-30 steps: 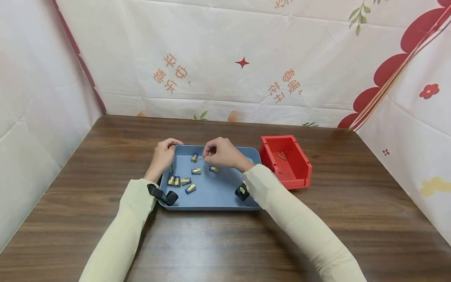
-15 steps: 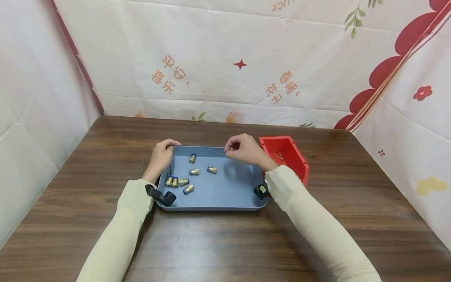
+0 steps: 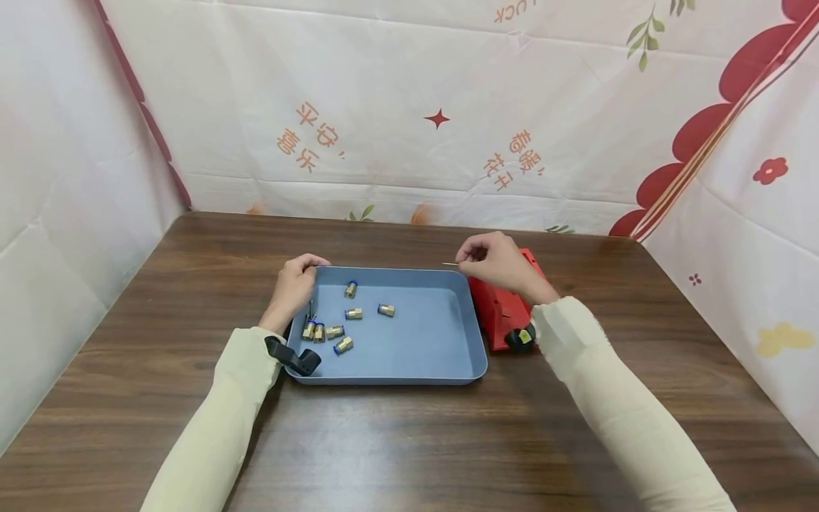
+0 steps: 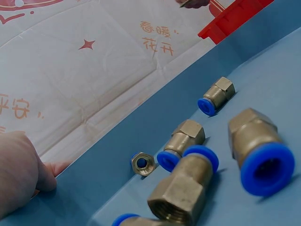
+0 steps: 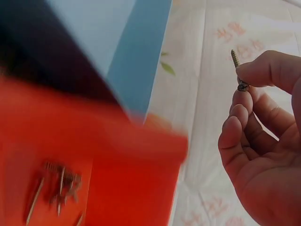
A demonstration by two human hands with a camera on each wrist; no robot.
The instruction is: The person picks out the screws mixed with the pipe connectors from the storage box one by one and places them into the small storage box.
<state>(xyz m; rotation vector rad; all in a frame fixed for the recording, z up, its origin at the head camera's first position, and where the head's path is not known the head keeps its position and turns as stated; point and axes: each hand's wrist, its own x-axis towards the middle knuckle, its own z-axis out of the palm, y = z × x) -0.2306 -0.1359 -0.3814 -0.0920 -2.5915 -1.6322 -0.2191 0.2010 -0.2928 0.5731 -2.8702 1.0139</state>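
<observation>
Pinching 1 screw (image 5: 235, 57), right grip (image 3: 498, 265) hangs near bin (image 5: 136, 193) of screws (image 5: 60, 188), left grip (image 3: 293, 290) clasping tray (image 3: 425, 348) of 7 fittings (image 4: 186, 183).

A small screened-off work booth of unclear wider setting: white printed fabric hangings with red scalloped trim (image 3: 384, 78) enclose a dark-brown wood-grain desk (image 3: 397, 448), where a shallow blue-grey rectangular tray (image 3: 422, 348) of brass-coloured hexagonal fittings with blue rings (image 3: 353, 313) and a red open-topped parts bin (image 3: 493, 313) suggest hardware sorting.
</observation>
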